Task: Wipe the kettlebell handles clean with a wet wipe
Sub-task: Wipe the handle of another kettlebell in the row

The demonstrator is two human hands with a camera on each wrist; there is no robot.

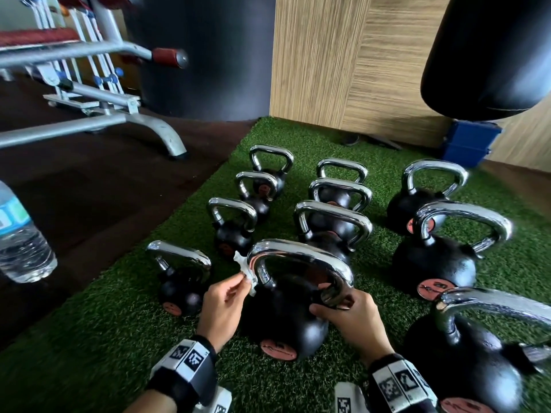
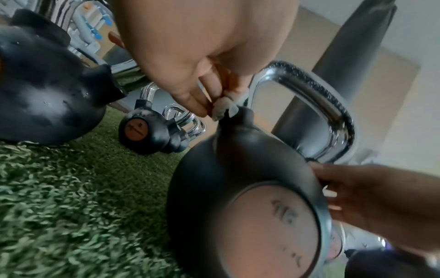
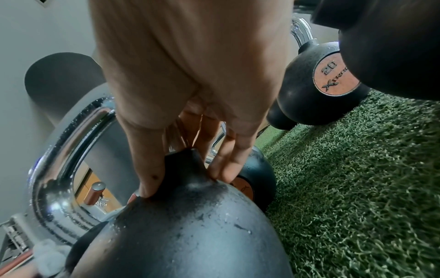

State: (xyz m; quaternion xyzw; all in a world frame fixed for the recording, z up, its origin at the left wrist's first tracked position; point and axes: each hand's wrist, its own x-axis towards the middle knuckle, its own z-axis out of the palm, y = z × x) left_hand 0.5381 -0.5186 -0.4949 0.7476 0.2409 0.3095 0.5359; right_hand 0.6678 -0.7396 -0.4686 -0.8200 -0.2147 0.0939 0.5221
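Note:
A black kettlebell (image 1: 283, 317) with a chrome handle (image 1: 298, 254) stands on green turf in front of me. My left hand (image 1: 222, 296) pinches a crumpled white wet wipe (image 1: 246, 274) against the left leg of that handle; the left wrist view shows the wipe (image 2: 222, 108) at the leg's base. My right hand (image 1: 343, 311) grips the right leg's base, thumb (image 3: 147, 169) on one side and fingers (image 3: 228, 161) on the other of the black stub. Several other chrome-handled kettlebells (image 1: 432, 260) stand around.
A small kettlebell (image 1: 180, 281) sits just left of my left hand, a large one (image 1: 465, 353) close at right. A water bottle (image 1: 21, 234) stands on the dark floor at left. A bench frame (image 1: 98, 114), a black punching bag (image 1: 489, 55) and a blue box (image 1: 471, 141) lie beyond.

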